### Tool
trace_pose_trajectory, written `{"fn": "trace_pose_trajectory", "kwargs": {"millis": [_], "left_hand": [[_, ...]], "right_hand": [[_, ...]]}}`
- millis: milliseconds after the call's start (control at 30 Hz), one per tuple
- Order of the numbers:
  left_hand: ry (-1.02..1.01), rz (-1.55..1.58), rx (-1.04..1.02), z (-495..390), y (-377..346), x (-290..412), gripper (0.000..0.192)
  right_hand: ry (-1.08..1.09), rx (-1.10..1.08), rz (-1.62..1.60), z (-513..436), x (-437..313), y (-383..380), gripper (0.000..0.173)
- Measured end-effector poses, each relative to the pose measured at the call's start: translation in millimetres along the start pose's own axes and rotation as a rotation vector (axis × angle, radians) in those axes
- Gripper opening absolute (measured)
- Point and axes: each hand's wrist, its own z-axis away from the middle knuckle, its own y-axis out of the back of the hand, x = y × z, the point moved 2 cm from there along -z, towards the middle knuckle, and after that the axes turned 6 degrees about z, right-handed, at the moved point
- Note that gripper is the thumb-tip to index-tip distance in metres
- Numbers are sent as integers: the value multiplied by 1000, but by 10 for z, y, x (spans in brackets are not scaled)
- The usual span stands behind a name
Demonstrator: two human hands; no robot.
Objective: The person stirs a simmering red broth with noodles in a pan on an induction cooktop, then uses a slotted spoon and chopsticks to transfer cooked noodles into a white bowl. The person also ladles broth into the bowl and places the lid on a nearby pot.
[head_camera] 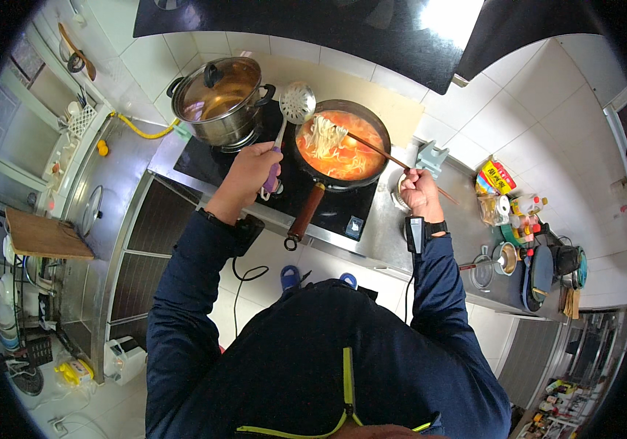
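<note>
My left hand (pixel 254 169) grips the purple handle of a metal skimmer (pixel 297 102), whose perforated head is raised beside the pan's left rim. In my right hand (pixel 419 189) are wooden chopsticks (pixel 375 149), slanting down and left over the pan. A clump of pale noodles (pixel 326 135) hangs at their tips above the red-orange broth (pixel 354 163), where more noodles float. The frying pan (pixel 386 129) sits on the black cooktop (pixel 335 213), its brown wooden handle (pixel 307 215) pointing towards me.
A lidded steel pot (pixel 220 125) stands on the burner left of the pan. The range hood (pixel 313 33) hangs overhead. Rightward on the counter are a pale blue rack (pixel 431 158), a yellow-red bag (pixel 494 176) and a small saucepan (pixel 505 258). A glass lid (pixel 92 210) lies on the left counter.
</note>
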Motion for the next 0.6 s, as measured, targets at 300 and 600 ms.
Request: {"fn": "trace_pose_trajectory", "kwargs": {"millis": [300, 600], "left_hand": [[82, 189, -72, 7, -57, -32, 12], [105, 260, -95, -8, -123, -90, 19]], "right_hand": [[114, -62, -19, 361, -394, -180, 7], [207, -119, 59, 537, -707, -420, 14]]}}
